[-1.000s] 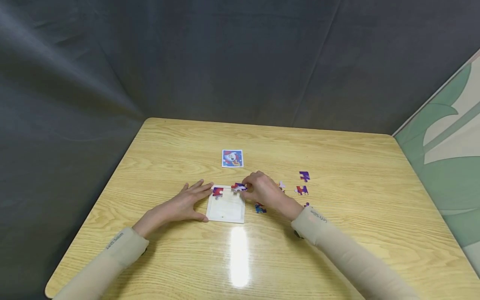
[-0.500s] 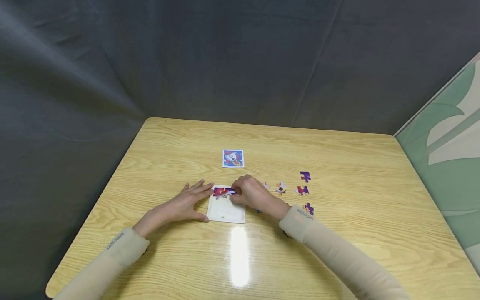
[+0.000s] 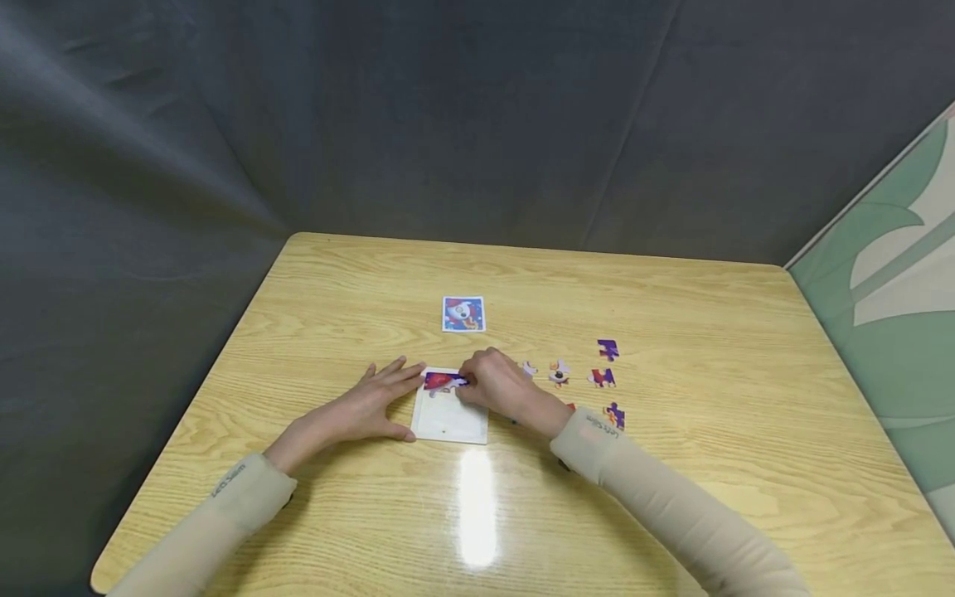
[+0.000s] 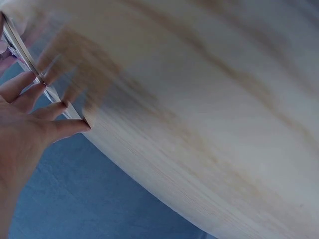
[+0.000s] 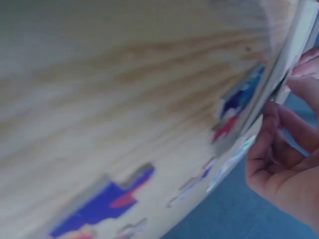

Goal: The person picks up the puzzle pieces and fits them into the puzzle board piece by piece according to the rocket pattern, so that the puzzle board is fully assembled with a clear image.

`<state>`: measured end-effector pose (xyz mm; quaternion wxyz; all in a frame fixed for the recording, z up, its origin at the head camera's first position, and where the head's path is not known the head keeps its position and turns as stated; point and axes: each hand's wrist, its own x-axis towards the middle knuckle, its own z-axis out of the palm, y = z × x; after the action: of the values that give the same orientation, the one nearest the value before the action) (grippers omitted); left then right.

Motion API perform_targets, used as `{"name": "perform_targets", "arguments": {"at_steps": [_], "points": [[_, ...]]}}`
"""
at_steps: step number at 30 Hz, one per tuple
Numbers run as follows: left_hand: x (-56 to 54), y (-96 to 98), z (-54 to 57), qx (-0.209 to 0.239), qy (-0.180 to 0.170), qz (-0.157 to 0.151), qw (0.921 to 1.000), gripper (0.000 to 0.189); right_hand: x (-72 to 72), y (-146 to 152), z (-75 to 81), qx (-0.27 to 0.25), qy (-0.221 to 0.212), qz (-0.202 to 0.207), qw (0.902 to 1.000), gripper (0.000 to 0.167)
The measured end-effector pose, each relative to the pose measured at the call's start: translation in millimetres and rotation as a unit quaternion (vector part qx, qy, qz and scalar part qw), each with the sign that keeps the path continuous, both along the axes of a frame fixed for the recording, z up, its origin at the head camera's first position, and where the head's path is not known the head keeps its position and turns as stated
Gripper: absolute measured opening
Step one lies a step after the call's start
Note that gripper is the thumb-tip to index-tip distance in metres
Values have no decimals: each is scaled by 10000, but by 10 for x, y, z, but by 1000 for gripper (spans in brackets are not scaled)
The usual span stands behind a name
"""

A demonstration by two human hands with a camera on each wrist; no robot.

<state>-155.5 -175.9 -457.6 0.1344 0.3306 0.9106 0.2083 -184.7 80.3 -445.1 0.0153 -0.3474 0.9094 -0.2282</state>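
Observation:
A white square puzzle tray (image 3: 452,421) lies on the wooden table. In its upper left corner is a red and purple jigsaw piece (image 3: 434,381). My right hand (image 3: 506,386) pinches a second jigsaw piece (image 3: 458,382), purple and white, at the tray's top, right beside the first; the fingers cover part of it. My left hand (image 3: 366,408) rests with spread fingers along the tray's left edge, thumb near the lower corner. In the left wrist view these fingertips (image 4: 64,103) touch the tray's side. The right wrist view shows the right hand (image 5: 284,154) curled at the tray's edge.
Several loose jigsaw pieces, among them a purple one (image 3: 608,350), a red one (image 3: 602,378) and a white one (image 3: 559,374), lie right of the tray, some partly under the right forearm. Behind the tray lies a small rocket picture card (image 3: 463,314). A dark curtain (image 3: 477,124) hangs beyond the table.
My right hand has moved left over the tray, bringing its jigsaw piece down against the first one. In the last half second it has barely shifted. The left hand stays in place.

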Motion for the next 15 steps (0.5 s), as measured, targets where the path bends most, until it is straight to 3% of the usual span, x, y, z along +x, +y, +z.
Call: {"name": "perform_targets", "arguments": {"at_steps": [7, 15], "points": [[0, 15, 13, 40, 26, -25, 10000, 90, 13, -31, 64, 352, 109, 4, 9993, 15], [6, -2, 1, -35, -58, 33, 10000, 90, 39, -32, 19, 604, 506, 193, 9967, 17]]}}
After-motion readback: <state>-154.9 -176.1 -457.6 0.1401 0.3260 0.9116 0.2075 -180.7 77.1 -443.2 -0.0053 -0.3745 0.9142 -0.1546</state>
